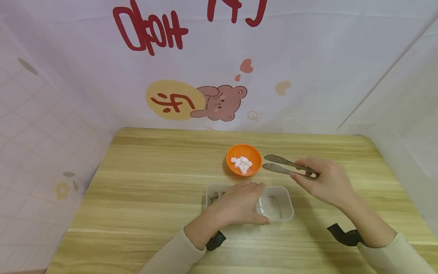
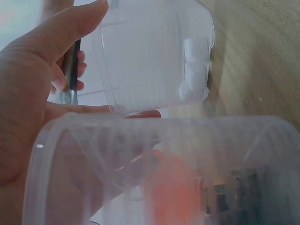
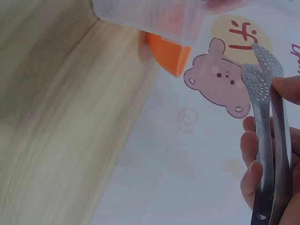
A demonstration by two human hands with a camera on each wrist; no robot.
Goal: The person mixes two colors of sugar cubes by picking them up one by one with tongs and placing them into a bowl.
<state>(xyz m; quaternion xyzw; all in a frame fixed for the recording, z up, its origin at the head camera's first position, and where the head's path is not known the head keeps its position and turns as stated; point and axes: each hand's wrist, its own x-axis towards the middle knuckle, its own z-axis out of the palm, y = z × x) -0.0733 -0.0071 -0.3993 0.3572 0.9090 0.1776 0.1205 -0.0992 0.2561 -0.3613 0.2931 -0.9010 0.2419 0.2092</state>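
My left hand (image 1: 237,203) reaches over two clear plastic containers that stand side by side, thumb at the near side and fingers at the far side, holding the right-hand container (image 1: 275,203). In the left wrist view, several white cubes (image 2: 194,70) lie in that container. The left-hand container (image 2: 164,123) has dark pieces (image 1: 213,197) inside, partly hidden by my hand. My right hand (image 1: 326,182) grips metal tongs (image 1: 280,169) with perforated tips, which stand slightly apart with nothing between them. Just left of the tips is an orange bowl (image 1: 254,150) with white cubes (image 1: 242,163) in it.
The wooden table (image 1: 147,190) has a white printed curtain (image 1: 308,76) behind it and at both sides. A black strap (image 1: 216,240) hangs by the left wrist and another black strap (image 1: 345,236) by the right.
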